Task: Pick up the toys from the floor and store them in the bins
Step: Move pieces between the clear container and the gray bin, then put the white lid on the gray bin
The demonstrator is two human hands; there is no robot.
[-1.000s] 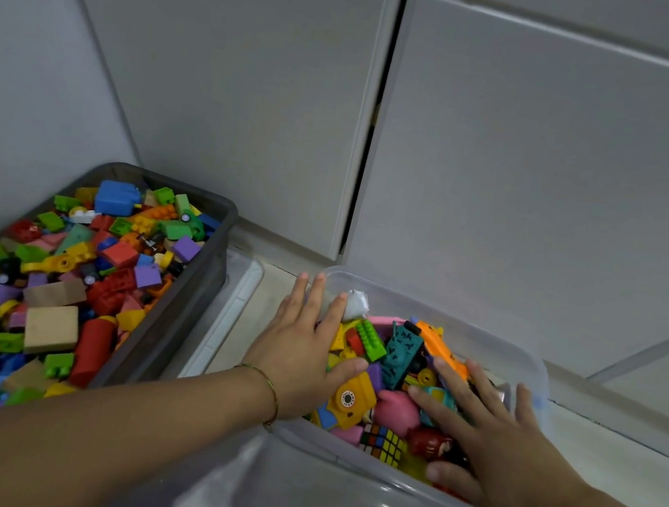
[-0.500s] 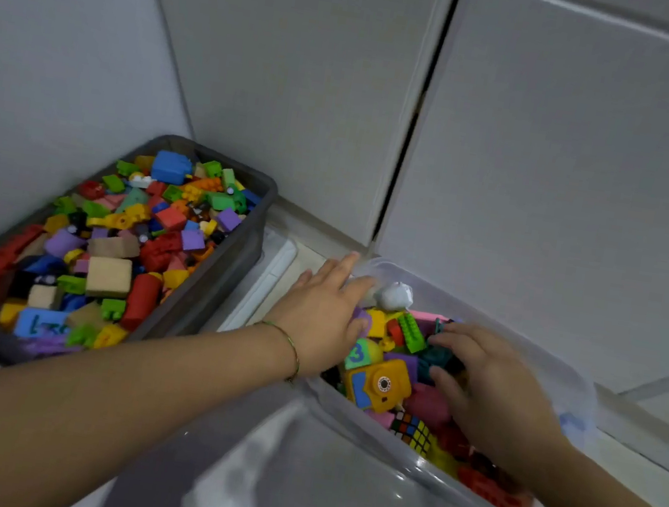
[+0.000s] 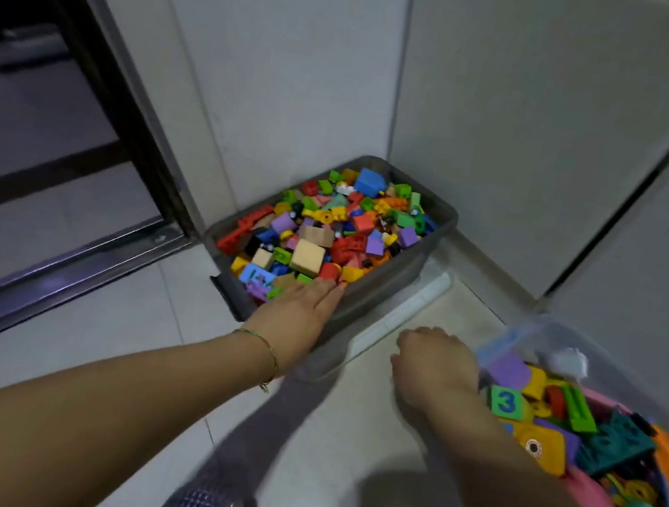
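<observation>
1. Head view, left hand: the left hand point(image 3: 302, 306) lies flat with its fingers straight and close together. Its fingertips rest on the building blocks point(image 3: 330, 226) at the near end of the grey bin point(image 3: 400, 280). A thin bracelet point(image 3: 266, 349) circles the wrist.
2. Head view, right hand: the right hand point(image 3: 433, 365) shows its back to the camera, with its fingers curled downward. It sits against the left corner of the clear bin point(image 3: 553, 331). The blur hides whether the fingers clasp the rim or hold anything, so I cannot tell.
3. Toys: the grey bin ahead of the left hand is heaped to the rim with blocks. The clear bin, just right of the right hand, holds mixed toys. Among them are a green block marked 3 point(image 3: 505, 402), touching the right wrist, and a yellow toy point(image 3: 542, 447) behind it.
4. Between the hands: pale floor tile point(image 3: 341, 428) and a clear lid point(image 3: 418, 305) lying under the grey bin's right side.
5. Left of the left arm: a metal door track point(image 3: 61, 269).
</observation>
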